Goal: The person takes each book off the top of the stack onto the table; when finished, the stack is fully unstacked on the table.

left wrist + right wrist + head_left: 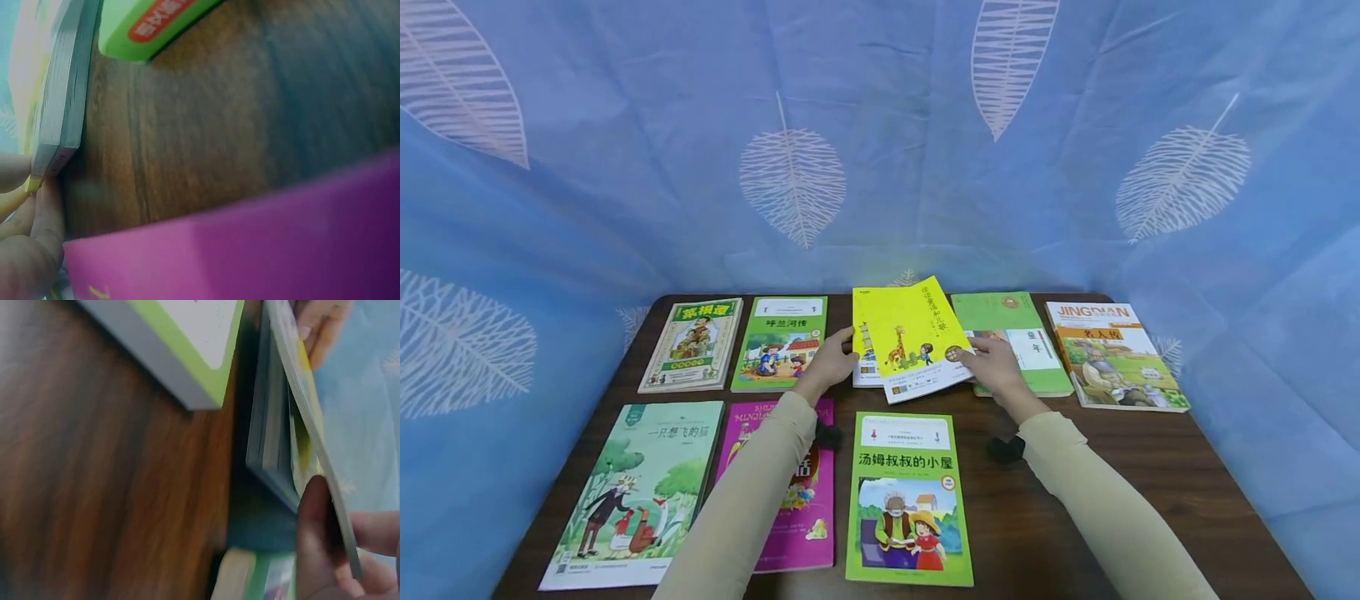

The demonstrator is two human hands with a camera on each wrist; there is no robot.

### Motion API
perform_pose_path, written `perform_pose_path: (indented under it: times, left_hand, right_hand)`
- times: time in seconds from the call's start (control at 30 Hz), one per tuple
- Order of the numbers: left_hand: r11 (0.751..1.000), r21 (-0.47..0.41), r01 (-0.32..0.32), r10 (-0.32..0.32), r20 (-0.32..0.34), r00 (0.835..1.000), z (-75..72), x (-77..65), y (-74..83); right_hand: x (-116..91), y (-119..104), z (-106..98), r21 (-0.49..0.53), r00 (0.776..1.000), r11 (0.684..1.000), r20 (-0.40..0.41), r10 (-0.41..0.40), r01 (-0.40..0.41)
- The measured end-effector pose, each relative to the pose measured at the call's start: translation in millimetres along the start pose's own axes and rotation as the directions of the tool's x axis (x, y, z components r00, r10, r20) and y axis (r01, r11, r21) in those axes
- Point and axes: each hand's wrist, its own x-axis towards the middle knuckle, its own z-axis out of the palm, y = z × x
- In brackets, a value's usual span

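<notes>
A yellow book with a giraffe on its cover (917, 333) lies tilted over a second yellow book (867, 302) at the back middle of the table. My right hand (997, 367) pinches the giraffe book by its lower right edge. In the right wrist view, that thin book (312, 425) stands up at an angle from the thicker books (265, 419) under it. My left hand (833, 362) pinches the left edge of the lower yellow book. Its thumb and fingers (47, 215) close on a yellow edge in the left wrist view, beside a book's page block (59, 106).
Along the back lie 菜根谭 (692, 346), a green book (782, 346), a green-and-white book (1011, 321) and the JINGDIAN book (1112, 358). Nearer are a pale green book (636, 492), a magenta book (801, 533) and another green book (910, 500). A blue leaf-patterned cloth (880, 183) hangs behind.
</notes>
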Motion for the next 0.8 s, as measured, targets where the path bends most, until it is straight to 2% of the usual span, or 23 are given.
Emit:
perform_pose_path:
  times: [0.1, 0.2, 0.37, 0.5, 0.63, 0.8]
  left_hand:
    - [1.0, 0.005, 0.006, -0.006, 0.004, 1.0, 2.3, 1.2, 0.0]
    - [1.0, 0.011, 0.01, -0.01, 0.02, 1.0, 3.9, 1.6, 0.5]
    - [1.0, 0.008, 0.024, -0.024, 0.031, 0.999, 3.4, 1.2, 2.1]
    - [1.0, 0.004, 0.014, -0.014, 0.028, 1.0, 0.5, 1.7, 3.6]
    - [1.0, -0.001, 0.01, -0.01, 0.035, 0.999, -3.4, 2.5, 5.9]
    - [1.0, 0.002, 0.021, -0.021, 0.071, 0.997, -6.3, 2.5, 4.2]
  right_hand:
    - [-17.4, 12.0, -19.1, 0.179, 0.998, 0.982, 0.045, 0.049, -0.056]
    - [-42.4, 29.8, -39.7, 0.292, 0.996, 0.952, 0.056, 0.075, -0.089]
    - [-99.7, 66.3, -69.9, 0.351, 0.992, 0.928, 0.034, 0.119, -0.124]
    - [-150.9, 97.6, -83.6, 0.39, 0.981, 0.902, 0.02, 0.192, -0.185]
    - [-197.5, 125.7, -89.2, 0.398, 0.949, 0.869, 0.012, 0.316, -0.295]
    - [-235.8, 148.0, -90.9, 0.403, 0.878, 0.808, -0.024, 0.479, -0.43]
